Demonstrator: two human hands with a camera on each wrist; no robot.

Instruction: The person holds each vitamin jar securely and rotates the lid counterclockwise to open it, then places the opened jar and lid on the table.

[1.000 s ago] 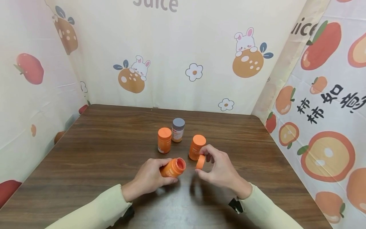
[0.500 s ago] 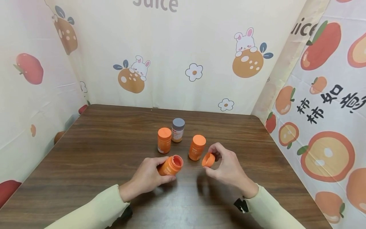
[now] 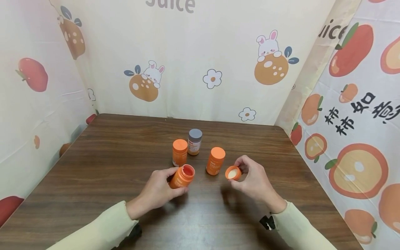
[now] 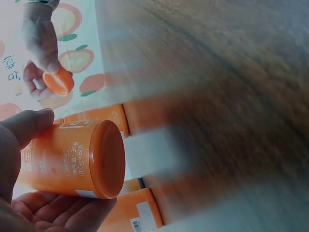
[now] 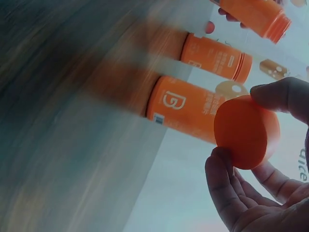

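Note:
My left hand (image 3: 157, 191) grips an orange pill bottle (image 3: 181, 178) around its body, held tilted above the table with its open mouth up and to the right. In the left wrist view the bottle's base (image 4: 110, 159) and printed side show, clear of the wood. Over to the right, my right hand (image 3: 254, 178) pinches the orange cap (image 3: 233, 173) between thumb and fingers, its pale inner side facing the head camera. The right wrist view shows the cap's smooth outer top (image 5: 241, 133). A capped orange bottle (image 3: 215, 161) stands upright between the two hands.
Behind the left hand another capped orange bottle (image 3: 179, 152) stands upright, close to a bottle with a grey lid (image 3: 194, 141). The brown wooden table (image 3: 125, 139) ends at a fruit-printed cloth (image 3: 187, 69) at the back and sides.
My right hand has moved right with the cap and turned it so its inside shows. The left hand has drawn the open bottle left and slightly up, tilting it more upright.

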